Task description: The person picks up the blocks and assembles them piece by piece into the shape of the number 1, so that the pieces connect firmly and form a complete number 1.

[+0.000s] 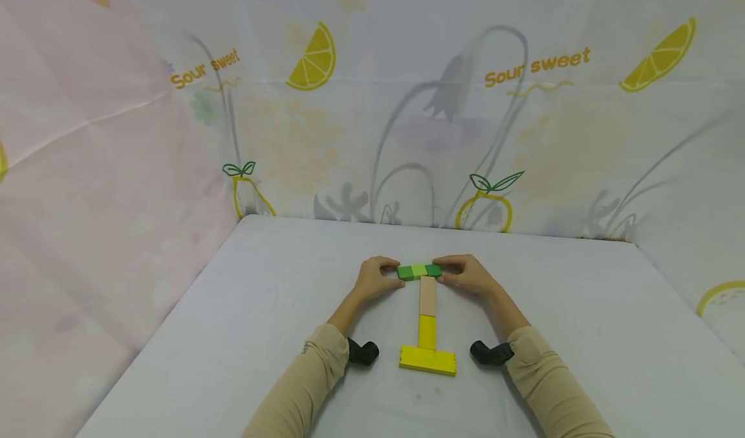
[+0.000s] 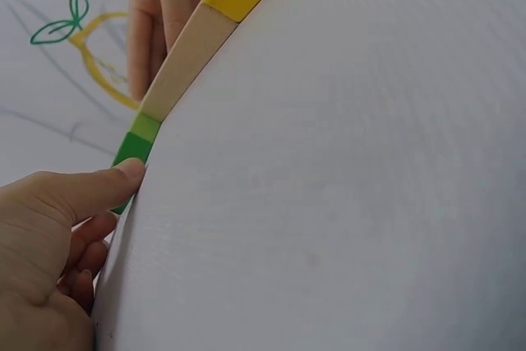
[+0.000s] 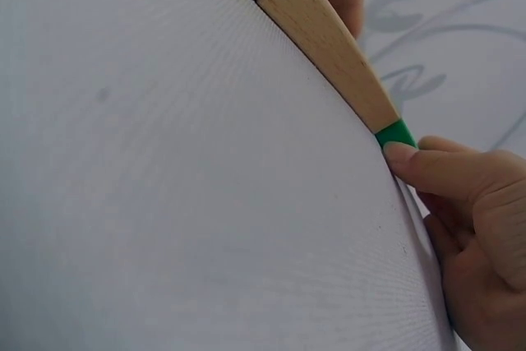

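Observation:
A short row of small blocks lies crosswise on the white table: a green block [image 1: 404, 273] at the left, a light green block [image 1: 419, 270] in the middle, a darker green block [image 1: 433, 270] at the right. My left hand [image 1: 372, 279] pinches the left end of this row between thumb and fingers. At the other end, my right hand [image 1: 470, 275] pinches the darker green block the same way. A plain wooden block [image 1: 427, 297] runs from the row's near side toward me, followed by a yellow block [image 1: 427, 332] and a crosswise yellow bar [image 1: 427, 361].
The white table [image 1: 233, 334] stretches out on both sides of the blocks. Behind it hangs a printed cloth [image 1: 372, 114] with lemon drawings. A black wrist device [image 1: 363, 353] sits at the left cuff, another black device [image 1: 491, 353] at the right cuff.

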Demonstrator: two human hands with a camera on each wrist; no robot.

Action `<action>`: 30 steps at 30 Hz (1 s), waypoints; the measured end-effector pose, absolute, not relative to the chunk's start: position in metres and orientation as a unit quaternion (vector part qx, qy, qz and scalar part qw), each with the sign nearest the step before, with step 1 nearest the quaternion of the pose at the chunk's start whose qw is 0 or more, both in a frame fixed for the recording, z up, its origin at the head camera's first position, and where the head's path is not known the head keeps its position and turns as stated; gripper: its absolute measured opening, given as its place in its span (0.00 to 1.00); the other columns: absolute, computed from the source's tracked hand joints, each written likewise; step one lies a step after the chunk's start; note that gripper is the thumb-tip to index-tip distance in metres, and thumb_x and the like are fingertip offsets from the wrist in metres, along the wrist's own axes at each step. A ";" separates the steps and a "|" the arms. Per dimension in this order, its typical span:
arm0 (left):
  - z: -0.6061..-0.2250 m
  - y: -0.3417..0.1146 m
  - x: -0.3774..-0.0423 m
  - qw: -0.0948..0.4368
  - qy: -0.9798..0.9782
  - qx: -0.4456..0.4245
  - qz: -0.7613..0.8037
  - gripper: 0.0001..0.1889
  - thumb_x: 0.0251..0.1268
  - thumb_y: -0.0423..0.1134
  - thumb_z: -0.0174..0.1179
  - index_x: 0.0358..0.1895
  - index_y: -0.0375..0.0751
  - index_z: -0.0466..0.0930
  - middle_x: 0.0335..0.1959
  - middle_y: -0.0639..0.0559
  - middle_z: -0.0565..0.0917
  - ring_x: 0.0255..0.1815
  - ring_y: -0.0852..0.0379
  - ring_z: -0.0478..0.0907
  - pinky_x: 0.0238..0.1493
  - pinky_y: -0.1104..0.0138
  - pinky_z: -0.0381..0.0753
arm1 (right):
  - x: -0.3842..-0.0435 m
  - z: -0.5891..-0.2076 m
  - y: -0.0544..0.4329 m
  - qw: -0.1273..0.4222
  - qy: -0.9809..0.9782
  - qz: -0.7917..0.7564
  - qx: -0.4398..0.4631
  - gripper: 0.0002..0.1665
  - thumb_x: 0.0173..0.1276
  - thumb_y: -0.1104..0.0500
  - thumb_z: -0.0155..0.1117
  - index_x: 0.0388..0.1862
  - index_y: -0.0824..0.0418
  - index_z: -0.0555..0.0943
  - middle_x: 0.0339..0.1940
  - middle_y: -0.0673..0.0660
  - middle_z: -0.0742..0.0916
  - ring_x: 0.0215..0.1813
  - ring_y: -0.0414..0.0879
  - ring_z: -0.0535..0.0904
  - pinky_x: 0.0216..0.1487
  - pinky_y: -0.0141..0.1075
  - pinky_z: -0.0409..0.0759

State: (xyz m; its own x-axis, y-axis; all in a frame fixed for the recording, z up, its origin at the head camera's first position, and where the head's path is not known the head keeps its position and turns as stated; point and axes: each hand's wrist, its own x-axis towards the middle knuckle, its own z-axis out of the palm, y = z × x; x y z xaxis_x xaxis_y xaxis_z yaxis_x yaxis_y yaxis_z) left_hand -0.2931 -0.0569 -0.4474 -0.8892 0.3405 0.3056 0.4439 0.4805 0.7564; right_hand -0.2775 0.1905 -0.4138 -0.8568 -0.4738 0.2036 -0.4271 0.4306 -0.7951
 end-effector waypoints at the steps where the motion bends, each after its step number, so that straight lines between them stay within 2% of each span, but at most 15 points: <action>1: -0.448 -0.057 -0.293 0.057 -0.859 -0.228 -0.455 0.21 0.45 0.35 0.72 0.45 0.30 0.82 0.42 0.40 0.84 0.46 0.46 0.79 0.50 0.57 0.76 | -0.277 -0.414 0.190 0.026 0.846 -0.462 -0.265 0.23 0.57 0.73 0.64 0.52 0.79 0.75 0.53 0.74 0.79 0.60 0.67 0.70 0.63 0.58 0.62; 10: -0.448 -0.055 -0.291 0.052 -0.857 -0.226 -0.459 0.21 0.45 0.35 0.72 0.45 0.30 0.83 0.42 0.40 0.84 0.46 0.46 0.79 0.50 0.58 0.76 | -0.281 -0.421 0.195 0.016 0.848 -0.456 -0.269 0.23 0.57 0.74 0.64 0.52 0.80 0.75 0.53 0.75 0.79 0.60 0.68 0.70 0.63 0.59 0.62; 15: -0.448 -0.055 -0.292 0.058 -0.859 -0.230 -0.454 0.21 0.45 0.35 0.73 0.44 0.30 0.83 0.41 0.41 0.84 0.45 0.47 0.79 0.48 0.59 0.77 | -0.293 -0.439 0.203 0.003 0.852 -0.451 -0.267 0.23 0.57 0.70 0.66 0.53 0.75 0.77 0.53 0.70 0.81 0.61 0.64 0.71 0.63 0.57 0.63; 23: -0.449 -0.057 -0.290 0.047 -0.859 -0.221 -0.460 0.21 0.44 0.35 0.73 0.44 0.30 0.83 0.43 0.40 0.84 0.47 0.46 0.79 0.51 0.57 0.76 | -0.296 -0.446 0.205 0.015 0.844 -0.465 -0.266 0.24 0.56 0.63 0.69 0.53 0.70 0.79 0.53 0.66 0.82 0.61 0.62 0.72 0.63 0.57 0.63; 30: -0.448 -0.057 -0.288 0.046 -0.856 -0.225 -0.463 0.22 0.44 0.34 0.73 0.45 0.29 0.82 0.43 0.39 0.84 0.47 0.46 0.79 0.51 0.57 0.76 | -0.295 -0.447 0.204 0.008 0.847 -0.457 -0.271 0.24 0.56 0.65 0.68 0.53 0.72 0.79 0.53 0.67 0.82 0.60 0.61 0.72 0.62 0.56 0.65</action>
State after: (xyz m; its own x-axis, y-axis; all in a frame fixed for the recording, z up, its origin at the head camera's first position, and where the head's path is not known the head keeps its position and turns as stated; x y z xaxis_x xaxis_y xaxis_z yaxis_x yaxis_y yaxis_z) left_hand -0.2881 -0.0571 -0.4477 -0.8942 0.3426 0.2881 0.4286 0.4691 0.7722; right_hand -0.2949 0.2042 -0.4470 -0.8530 -0.4662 0.2346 -0.4518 0.4346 -0.7791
